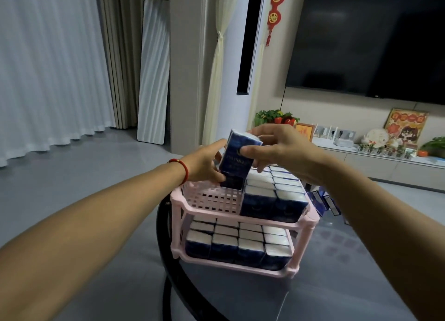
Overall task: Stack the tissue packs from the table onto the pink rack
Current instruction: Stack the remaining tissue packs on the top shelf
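Living room, dim light: pale curtains [48, 62] across the left, a tall mirror [154, 72] leaning by a pillar, a dark television [370, 38] on the right wall with a red hanging ornament [274, 12] beside it, and a low cabinet [375, 159] under it crowded with plants and pictures. In front, a dark glossy round table [337, 284] carries a pink rack [183, 205] of two tiers. Lower tier full of blue-and-white tissue packs [238, 243] standing in rows; upper tier filled on its right half with more packs [274, 195], left half showing bare lattice. Both arms reach out over the rack. A single tissue pack [237, 159] is held upright above the bare left part of the upper tier, its lower end at about rim height, close against the standing rows. Left hand [204, 164] (red bracelet [181, 169] on the wrist) grips the pack's left side low down, thumb curled round the lower front corner, the other fingers hidden behind the pack. Right hand [281, 147] comes from above and the right: its thumb presses the front face near the top, its fingers bend over the top edge and right side, so the pack sits pinched between the two hands. Further blue packs [325, 202] lie on the table behind the rack's right corner, partly hidden.
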